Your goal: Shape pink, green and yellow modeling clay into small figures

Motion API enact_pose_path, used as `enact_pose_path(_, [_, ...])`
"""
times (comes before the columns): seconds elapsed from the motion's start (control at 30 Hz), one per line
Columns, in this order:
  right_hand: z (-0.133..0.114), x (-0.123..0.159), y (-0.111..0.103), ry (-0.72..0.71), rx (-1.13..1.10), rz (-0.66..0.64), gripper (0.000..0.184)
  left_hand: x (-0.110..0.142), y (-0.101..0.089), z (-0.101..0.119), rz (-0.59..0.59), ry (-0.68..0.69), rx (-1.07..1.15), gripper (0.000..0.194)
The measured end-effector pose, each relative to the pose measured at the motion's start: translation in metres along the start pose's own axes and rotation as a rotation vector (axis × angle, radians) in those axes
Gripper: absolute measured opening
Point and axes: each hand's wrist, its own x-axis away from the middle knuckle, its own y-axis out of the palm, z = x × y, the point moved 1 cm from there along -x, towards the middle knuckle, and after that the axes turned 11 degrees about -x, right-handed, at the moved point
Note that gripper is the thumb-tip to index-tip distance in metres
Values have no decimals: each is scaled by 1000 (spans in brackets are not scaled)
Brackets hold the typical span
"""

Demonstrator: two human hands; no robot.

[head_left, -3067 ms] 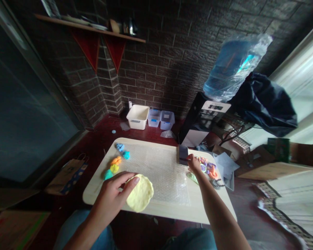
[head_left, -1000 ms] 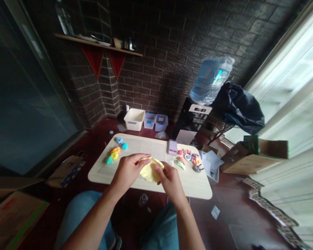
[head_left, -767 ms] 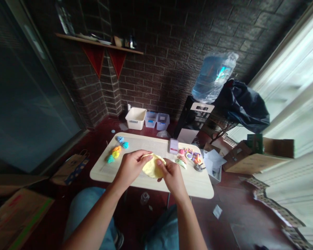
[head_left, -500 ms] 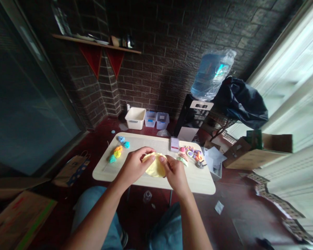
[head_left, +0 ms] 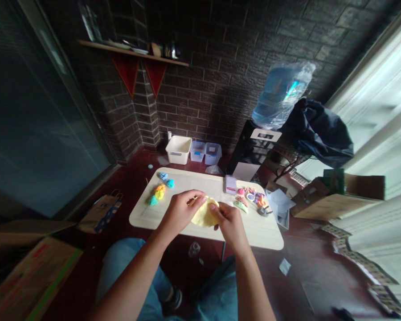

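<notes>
A flattened, roughly round piece of pale yellow modelling clay (head_left: 203,216) is held up above the small table (head_left: 187,178). My left hand (head_left: 184,209) pinches its left and upper edge, thumb on the face toward me. On the opposite edge, my right hand (head_left: 230,219) grips with the thumb pressed on top and fingers curled behind. Blue, teal, orange and yellow clay lumps (head_left: 159,195) lie at the table's left. Several small coloured clay shapes (head_left: 250,196) are grouped at its right, with a grey piece (head_left: 263,211) near the edge.
A phone (head_left: 230,184) is at the table's far side. Behind the table, a cream bin (head_left: 179,150) and two clear bins (head_left: 213,154) stand by the brick wall. A water dispenser (head_left: 250,154) stands at the back right. Cardboard boxes (head_left: 341,200) sit to the right.
The view has shifted, so the scene sits slightly further right. Both hands keep hold of the clay, and the right thumb and fingers have moved a little along its edge.
</notes>
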Motion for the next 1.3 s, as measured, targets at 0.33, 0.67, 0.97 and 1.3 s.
enact_pose_path(0.33, [-5, -14, 12, -166, 185, 138, 39, -10, -5, -12, -156, -155, 82, 18])
enact_pose_path(0.67, [8, -15, 29, 22, -181, 219, 38, -10, 3, -14, 36, -200, 111, 21])
enact_pose_path(0.97, [4, -16, 26, 67, -172, 174, 39, -7, 5, -19, -16, -281, 190, 22])
enact_pose_path(1.3, [4, -8, 31, 91, -171, 218, 41, -4, 10, -15, 140, -309, 350, 37])
